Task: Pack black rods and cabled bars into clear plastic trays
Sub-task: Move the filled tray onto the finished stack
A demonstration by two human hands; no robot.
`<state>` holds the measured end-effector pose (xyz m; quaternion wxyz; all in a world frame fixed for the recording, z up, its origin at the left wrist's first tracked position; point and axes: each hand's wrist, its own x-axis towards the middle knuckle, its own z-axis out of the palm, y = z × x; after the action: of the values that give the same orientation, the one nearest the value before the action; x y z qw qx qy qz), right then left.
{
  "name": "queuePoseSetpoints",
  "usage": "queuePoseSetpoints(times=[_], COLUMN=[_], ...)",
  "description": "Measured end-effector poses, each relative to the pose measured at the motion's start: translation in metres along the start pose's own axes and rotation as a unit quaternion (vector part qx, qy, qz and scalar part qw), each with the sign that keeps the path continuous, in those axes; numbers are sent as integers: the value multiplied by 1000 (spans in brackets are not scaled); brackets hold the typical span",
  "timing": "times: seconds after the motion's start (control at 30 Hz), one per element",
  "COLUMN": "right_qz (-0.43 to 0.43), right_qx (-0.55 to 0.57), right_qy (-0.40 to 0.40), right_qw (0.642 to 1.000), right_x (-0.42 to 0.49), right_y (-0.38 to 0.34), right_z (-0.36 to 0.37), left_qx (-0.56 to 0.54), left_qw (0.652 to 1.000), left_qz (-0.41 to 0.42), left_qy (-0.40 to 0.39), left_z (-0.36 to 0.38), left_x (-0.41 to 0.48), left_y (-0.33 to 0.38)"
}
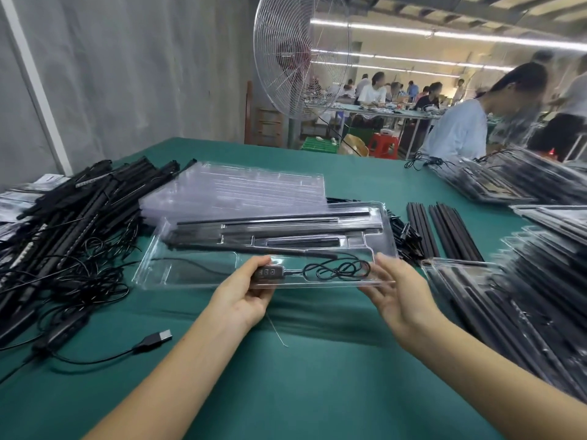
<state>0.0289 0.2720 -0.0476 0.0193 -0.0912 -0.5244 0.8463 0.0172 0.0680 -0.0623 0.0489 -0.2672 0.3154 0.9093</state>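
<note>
On green-cloth table point(317, 376), factory floor: we hold a clear tray point(197, 274) over the cloth, w/ our left hand point(244, 296) pinching its near edge, thumb on top beside the cable's inline controller point(265, 272), and our right hand point(397, 293) pinching the near-right corner, thumb above, fingers under. Black rods point(286, 227) lie in the tray's far slots; a cabled bar point(254, 247) lies askew across its middle, its cable point(336, 269) coiled in the near compartment. Behind the tray: stack of empty trays point(247, 185). Left of the tray: tangled heap of cabled bars point(73, 217), plus a USB plug point(160, 336) on the cloth. Right of the tray: loose rods point(444, 230) in rows, then packed trays point(524, 312) piled up. Far beyond the tray: big wire-guard fan point(301, 55), grey curtain wall point(127, 74), strip lights point(476, 38), workers point(374, 90) at long benches. Pic blurred at right.
</note>
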Motion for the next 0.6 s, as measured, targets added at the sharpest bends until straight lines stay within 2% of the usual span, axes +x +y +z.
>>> queuePoseSetpoints(times=[0.13, 0.23, 0.27, 0.4, 0.6], right_qz=[102, 145, 153, 153, 165], right_qx=[149, 121, 102, 99, 212], right_qy=[-18, -84, -82, 41, 117], right_qw=[983, 978, 980, 982, 956], right_x=[-10, -25, -27, -23, -19], right_y=[19, 40, 47, 61, 68], right_z=[15, 40, 48, 75, 98], left_qx=[-36, -31, -15, 32, 20], left_qw=[999, 999, 1000, 999, 998], left_qz=[-17, -8, -3, 1, -16], left_qy=[-6, -9, -10, -18, -51], left_z=[2, 3, 4, 4, 6], left_x=[-2, -1, -2, -5, -9], left_y=[-8, -17, -20, -29, -27])
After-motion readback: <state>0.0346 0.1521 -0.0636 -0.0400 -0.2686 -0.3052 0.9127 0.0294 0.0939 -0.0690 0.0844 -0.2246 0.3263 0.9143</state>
